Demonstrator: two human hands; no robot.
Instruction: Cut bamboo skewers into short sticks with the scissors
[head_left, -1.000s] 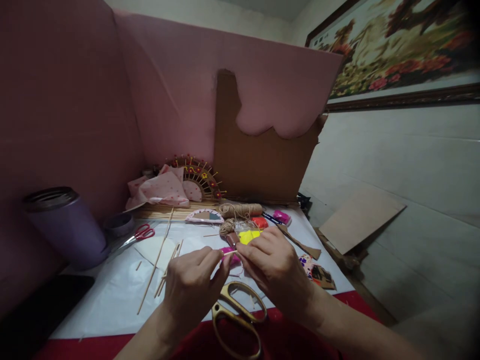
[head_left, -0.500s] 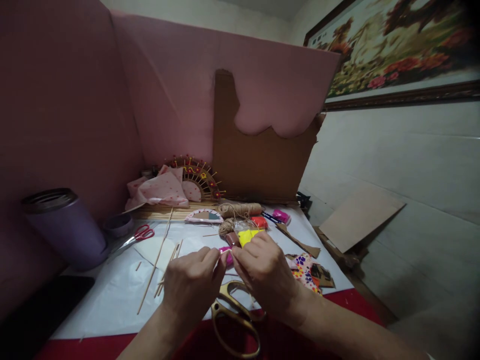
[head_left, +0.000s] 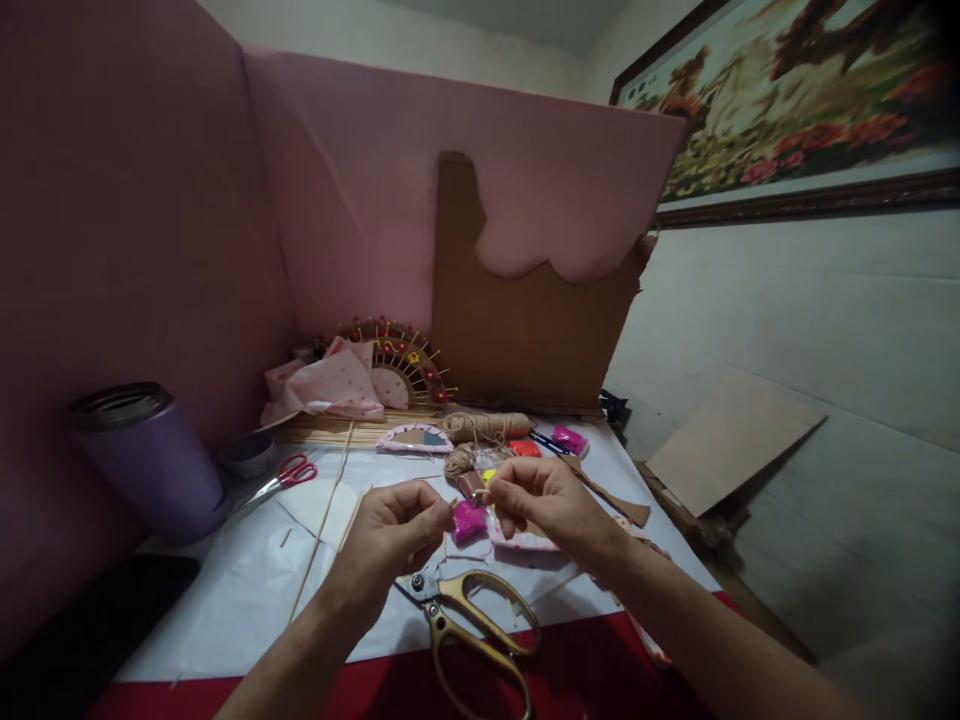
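Note:
My left hand [head_left: 401,535] is closed in a pinch, a tiny tip of what looks like thin wooden stick showing at its fingertips. Opposite it, my right hand [head_left: 536,500] pinches a short, pale piece of wooden stick [head_left: 484,491]. A gap separates the two hands above the white sheet. Gold-handled scissors [head_left: 491,608] lie spread below them. Between and behind the hands are a bright pink packet [head_left: 469,521] and a brown packet [head_left: 471,486]. A long thin stick [head_left: 321,528] lies left of my left hand, which covers part of other sticks.
At the left stand a purple tumbler [head_left: 150,460] and red-handled scissors [head_left: 298,470]. Farther back are a twine roll [head_left: 487,427], a twine ball [head_left: 459,460] and a decorated half-round fan shape [head_left: 431,375]. A cardboard panel [head_left: 525,340] rises behind the white sheet [head_left: 225,610].
My hands, pressed together over a small pale piece before, have moved apart, each still pinching. More of the pink packet and the gold-handled scissors now shows. The view has shifted slightly.

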